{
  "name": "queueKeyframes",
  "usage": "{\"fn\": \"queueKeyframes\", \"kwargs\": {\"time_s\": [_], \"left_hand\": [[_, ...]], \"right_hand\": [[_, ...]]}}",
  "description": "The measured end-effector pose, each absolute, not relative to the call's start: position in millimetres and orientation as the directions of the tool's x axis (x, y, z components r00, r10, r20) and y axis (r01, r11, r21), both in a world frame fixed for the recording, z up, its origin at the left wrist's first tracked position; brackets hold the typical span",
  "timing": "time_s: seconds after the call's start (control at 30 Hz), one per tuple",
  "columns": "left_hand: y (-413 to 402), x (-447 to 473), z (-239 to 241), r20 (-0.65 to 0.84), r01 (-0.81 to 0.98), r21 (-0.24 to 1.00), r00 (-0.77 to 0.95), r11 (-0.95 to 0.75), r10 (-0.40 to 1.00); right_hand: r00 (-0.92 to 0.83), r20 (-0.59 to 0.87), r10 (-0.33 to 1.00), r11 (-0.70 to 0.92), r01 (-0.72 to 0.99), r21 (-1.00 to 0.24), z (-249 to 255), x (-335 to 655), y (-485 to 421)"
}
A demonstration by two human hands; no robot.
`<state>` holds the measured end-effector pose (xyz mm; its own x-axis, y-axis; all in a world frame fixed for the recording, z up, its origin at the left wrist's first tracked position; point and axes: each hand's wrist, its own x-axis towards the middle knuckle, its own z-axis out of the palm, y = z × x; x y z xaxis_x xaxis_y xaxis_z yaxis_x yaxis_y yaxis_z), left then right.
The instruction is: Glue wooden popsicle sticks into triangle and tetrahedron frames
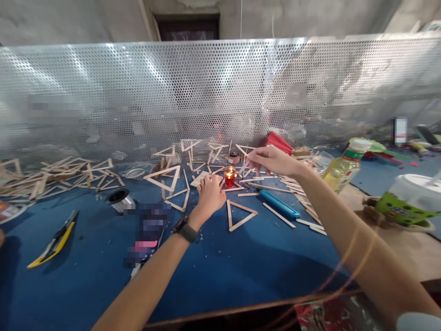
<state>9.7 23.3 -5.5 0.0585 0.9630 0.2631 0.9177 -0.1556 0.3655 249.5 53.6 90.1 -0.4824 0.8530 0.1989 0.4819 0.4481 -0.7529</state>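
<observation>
A lit candle in a small red glass (230, 177) stands on the blue tabletop between my hands. My left hand (211, 192), with a black watch at the wrist, is just left of the glass. Its fingers curl down by a pale wooden piece (198, 178); whatever they grip is hidden. My right hand (268, 159) hovers behind and right of the flame, thumb and fingers pinched together. Something thin and pale seems to be at its fingertips, too small to name. A triangle of wooden sticks (241, 215) lies flat in front of the candle.
More stick triangles (168, 177) stand behind. A heap of stick frames (62, 177) lies left, near a solder-like spool (120, 201) and a yellow cutter (55, 241). Rightward are a blue cutter (279, 203), loose sticks, an oil bottle (344, 165) and a green-banded cup (406, 200). Perforated metal (220, 92) closes the back.
</observation>
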Motion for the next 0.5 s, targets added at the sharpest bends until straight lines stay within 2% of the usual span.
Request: {"fn": "queueKeyframes", "kwargs": {"time_s": [0.1, 0.2, 0.33, 0.5], "left_hand": [[-2.6, -2.2, 3.5, 0.167, 0.901, 0.235, 0.332, -0.365, 0.928], [-19.7, -8.2, 5.2, 0.028, 0.845, 0.234, 0.488, -0.481, 0.872], [-25.6, -12.3, -2.5, -0.041, 0.822, 0.263, 0.533, -0.506, 0.845], [-26.3, -18.1, -11.0, 0.02, 0.78, 0.322, 0.561, -0.536, 0.828]], "right_hand": [[-0.507, 0.136, 0.851, 0.36, 0.374, -0.855, 70.5, 256.5, 35.0], [-0.48, 0.082, 0.874, 0.272, 0.34, -0.9, 44.9, 260.7, 22.9], [-0.489, 0.042, 0.871, 0.266, 0.397, -0.878, 14.2, 258.1, 17.9], [-0.554, -0.052, 0.831, 0.124, 0.275, -0.954, -9.6, 250.4, 12.2]]}}
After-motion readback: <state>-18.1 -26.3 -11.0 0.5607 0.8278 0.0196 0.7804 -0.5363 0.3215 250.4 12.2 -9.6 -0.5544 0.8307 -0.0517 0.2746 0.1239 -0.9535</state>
